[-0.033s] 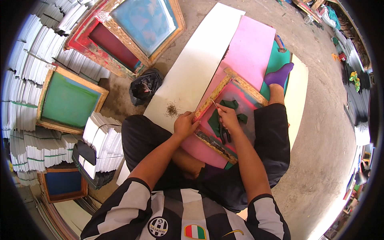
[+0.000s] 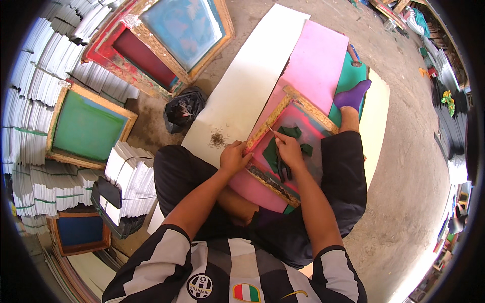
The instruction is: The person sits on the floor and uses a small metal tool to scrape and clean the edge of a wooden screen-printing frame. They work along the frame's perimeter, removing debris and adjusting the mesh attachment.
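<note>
A wooden screen-printing frame (image 2: 263, 132) with pinkish, paint-stained mesh lies tilted in front of me. My left hand (image 2: 234, 157) grips its left corner, thumb on the wood. Above the mesh, my right hand (image 2: 289, 150) closes round a thin-tipped hand tool (image 2: 271, 130), its point at the inner edge of the left rail. Two dark handles (image 2: 284, 173), like those of pliers, show below that hand; whether they belong to the same tool I cannot tell. A dark green cloth (image 2: 271, 153) lies on the mesh beneath. Left of the frame sits a small heap of thin bits (image 2: 217, 138), perhaps staples.
White (image 2: 247, 65), pink (image 2: 316, 53) and green sheets lie under the frame, with a hammer (image 2: 354, 55) at the far end. A black plastic bag (image 2: 184, 108), more screen frames (image 2: 91, 129) and stacked white sheets (image 2: 38, 65) stand on the left. My foot rests at the right.
</note>
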Available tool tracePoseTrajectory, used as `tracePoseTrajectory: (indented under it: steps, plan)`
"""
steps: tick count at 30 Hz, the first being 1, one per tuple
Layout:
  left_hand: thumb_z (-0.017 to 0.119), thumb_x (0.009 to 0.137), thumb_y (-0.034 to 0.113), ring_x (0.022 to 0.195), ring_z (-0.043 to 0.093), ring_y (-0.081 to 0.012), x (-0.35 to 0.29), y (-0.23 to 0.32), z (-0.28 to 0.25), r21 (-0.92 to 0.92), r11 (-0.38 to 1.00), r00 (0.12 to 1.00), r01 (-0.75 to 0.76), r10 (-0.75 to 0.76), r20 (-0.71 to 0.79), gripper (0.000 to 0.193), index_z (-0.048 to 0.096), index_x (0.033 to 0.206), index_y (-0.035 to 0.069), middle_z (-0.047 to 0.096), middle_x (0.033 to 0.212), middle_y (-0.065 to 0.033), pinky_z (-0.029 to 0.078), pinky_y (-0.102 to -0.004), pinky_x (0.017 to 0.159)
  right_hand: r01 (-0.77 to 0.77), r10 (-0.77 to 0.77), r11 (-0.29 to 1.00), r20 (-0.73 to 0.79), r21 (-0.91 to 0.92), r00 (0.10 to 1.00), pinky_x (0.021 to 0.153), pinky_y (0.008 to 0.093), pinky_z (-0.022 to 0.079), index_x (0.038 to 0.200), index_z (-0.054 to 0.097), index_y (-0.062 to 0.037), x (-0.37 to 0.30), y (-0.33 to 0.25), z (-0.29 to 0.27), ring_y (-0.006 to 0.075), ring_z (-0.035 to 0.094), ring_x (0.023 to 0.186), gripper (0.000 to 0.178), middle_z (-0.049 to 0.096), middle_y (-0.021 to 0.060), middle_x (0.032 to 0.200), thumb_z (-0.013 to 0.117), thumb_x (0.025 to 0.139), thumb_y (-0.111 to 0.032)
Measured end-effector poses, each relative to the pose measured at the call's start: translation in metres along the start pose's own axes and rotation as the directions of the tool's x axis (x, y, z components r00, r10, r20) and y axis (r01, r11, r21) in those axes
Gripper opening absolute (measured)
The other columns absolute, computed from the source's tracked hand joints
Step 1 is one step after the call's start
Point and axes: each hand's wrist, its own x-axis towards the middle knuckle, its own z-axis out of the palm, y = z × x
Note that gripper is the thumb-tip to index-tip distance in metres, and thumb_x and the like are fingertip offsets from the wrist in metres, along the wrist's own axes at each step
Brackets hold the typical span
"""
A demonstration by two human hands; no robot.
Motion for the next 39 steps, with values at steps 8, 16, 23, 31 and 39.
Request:
tracePoseTrajectory:
  steps: [8, 16, 23, 31, 39]
  plan:
    - [0.080, 0.081, 0.030, 0.099, 0.067, -0.0343, 0.001, -0.001, 0.001, -0.009, 1.000, 1.000, 0.023, -0.023, 0.004, 0.048, 0.072, 0.124, 0.010, 0.069, 0.104, -0.0102, 0.056, -0.0454, 0.087, 0.047, -0.102, 0.825, -0.067, -0.564, 0.992, 0.089, 0.0558, 0.055, 0.139, 0.066, -0.0298, -0.019, -0.037, 0.001, 0.0436, 0.070, 0.103, 0.037, 0.074, 0.0212, 0.111, 0.051, 0.105, -0.032]
    - [0.079, 0.081, 0.028, 0.097, 0.067, -0.0341, 0.002, 0.003, -0.002, -0.005, 1.000, 0.999, 0.025, -0.025, 0.040, 0.047, 0.072, 0.124, 0.009, 0.068, 0.102, -0.0098, 0.055, -0.0450, 0.085, 0.090, -0.125, 0.706, 0.001, -0.702, 0.992, 0.084, 0.0546, 0.057, 0.136, 0.068, -0.0189, -0.012, -0.059, 0.000, 0.0421, 0.072, 0.096, 0.037, 0.075, 0.0203, 0.106, 0.052, 0.104, -0.027]
    - [0.078, 0.081, 0.027, 0.094, 0.067, -0.0350, 0.004, 0.006, 0.000, 0.013, 1.000, 1.000, 0.009, -0.009, 0.013, 0.046, 0.071, 0.123, 0.008, 0.067, 0.098, -0.0105, 0.055, -0.0453, 0.084, 0.110, -0.133, 0.824, -0.001, -0.556, 0.991, 0.084, 0.0522, 0.057, 0.137, 0.068, -0.0160, -0.005, -0.045, 0.001, 0.0431, 0.072, 0.099, 0.038, 0.075, 0.0224, 0.107, 0.052, 0.103, -0.023]
    - [0.078, 0.081, 0.027, 0.093, 0.067, -0.0358, 0.003, 0.003, -0.002, 0.003, 1.000, 1.000, -0.019, 0.019, -0.009, 0.044, 0.071, 0.120, 0.008, 0.067, 0.098, -0.0109, 0.056, -0.0456, 0.082, 0.117, -0.118, 0.815, 0.037, -0.568, 0.992, 0.086, 0.0500, 0.055, 0.138, 0.067, -0.0141, -0.011, -0.038, -0.005, 0.0427, 0.072, 0.101, 0.037, 0.074, 0.0252, 0.107, 0.056, 0.103, -0.022]
    - [0.080, 0.081, 0.025, 0.089, 0.069, -0.0377, 0.005, 0.001, -0.001, -0.008, 0.999, 0.999, -0.040, 0.040, -0.002, 0.044, 0.071, 0.120, 0.005, 0.069, 0.098, -0.0149, 0.055, -0.0472, 0.078, 0.208, -0.207, 0.938, 0.032, -0.278, 0.978, 0.078, 0.0491, 0.055, 0.141, 0.066, -0.0205, 0.016, 0.021, 0.002, 0.0359, 0.073, 0.084, 0.038, 0.074, 0.0224, 0.091, 0.057, 0.104, -0.024]
